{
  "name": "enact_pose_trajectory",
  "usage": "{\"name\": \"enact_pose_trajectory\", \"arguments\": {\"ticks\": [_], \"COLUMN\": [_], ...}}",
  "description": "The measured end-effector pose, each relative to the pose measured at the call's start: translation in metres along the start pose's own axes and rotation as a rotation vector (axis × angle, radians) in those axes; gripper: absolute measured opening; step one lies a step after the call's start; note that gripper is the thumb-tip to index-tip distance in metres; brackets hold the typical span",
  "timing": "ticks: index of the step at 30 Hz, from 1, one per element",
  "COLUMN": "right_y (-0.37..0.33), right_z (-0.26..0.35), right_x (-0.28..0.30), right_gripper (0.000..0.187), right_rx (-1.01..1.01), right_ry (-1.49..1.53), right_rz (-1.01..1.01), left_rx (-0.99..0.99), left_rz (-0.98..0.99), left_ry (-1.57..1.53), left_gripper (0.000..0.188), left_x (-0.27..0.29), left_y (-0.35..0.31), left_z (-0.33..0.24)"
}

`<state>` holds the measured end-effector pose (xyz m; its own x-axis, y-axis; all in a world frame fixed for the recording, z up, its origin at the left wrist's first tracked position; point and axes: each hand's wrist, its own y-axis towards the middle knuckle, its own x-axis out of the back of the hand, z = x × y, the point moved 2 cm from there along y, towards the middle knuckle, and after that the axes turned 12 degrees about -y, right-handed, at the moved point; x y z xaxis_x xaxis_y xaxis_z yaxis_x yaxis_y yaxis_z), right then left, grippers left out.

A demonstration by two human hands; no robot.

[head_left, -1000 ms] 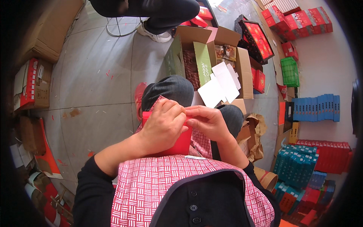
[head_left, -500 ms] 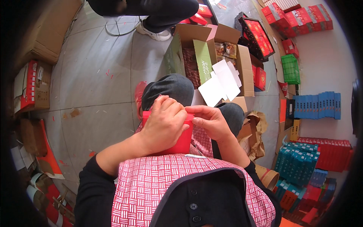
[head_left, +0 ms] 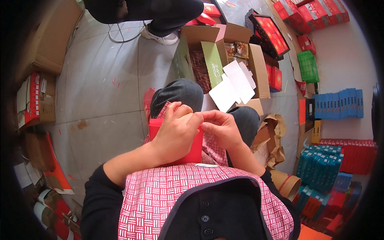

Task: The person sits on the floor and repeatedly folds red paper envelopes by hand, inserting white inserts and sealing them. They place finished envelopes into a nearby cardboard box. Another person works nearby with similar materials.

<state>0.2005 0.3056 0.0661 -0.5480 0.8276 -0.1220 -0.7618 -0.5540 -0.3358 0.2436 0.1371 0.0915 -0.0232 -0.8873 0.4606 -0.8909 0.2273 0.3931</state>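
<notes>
A red box rests in my lap against the checked apron. My left hand lies across it, its fingers curled over the far top edge and gripping it. My right hand pinches the box's right upper corner between thumb and forefinger, close to the left fingertips. What lies under the left palm is hidden. Ahead and to the right, flat white folded card lies over an open carton.
The open carton holds clear packets and dark red packs. Another person's leg is at the top. Stacked blue boxes, teal boxes and a green basket line the right wall. Cartons stand left.
My left fingers have shifted slightly at the box's top, and the forefinger is more bent. My right hand keeps pinching near the same corner. The view has tilted slightly.
</notes>
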Motion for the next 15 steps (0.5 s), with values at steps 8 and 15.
{"name": "enact_pose_trajectory", "arguments": {"ticks": [8,15], "right_y": [0.01,0.014], "right_z": [0.017,0.014], "right_x": [0.001,0.002], "right_gripper": [0.019,0.018], "right_rx": [-0.045,0.047], "right_ry": [-0.223,-0.263], "right_rz": [0.014,0.023], "left_rx": [-0.054,0.033], "left_rz": [-0.052,-0.128], "left_ry": [-0.094,-0.01], "left_gripper": [0.022,0.021], "left_x": [0.002,0.006], "left_y": [0.0,-0.001], "left_z": [0.0,-0.002]}}
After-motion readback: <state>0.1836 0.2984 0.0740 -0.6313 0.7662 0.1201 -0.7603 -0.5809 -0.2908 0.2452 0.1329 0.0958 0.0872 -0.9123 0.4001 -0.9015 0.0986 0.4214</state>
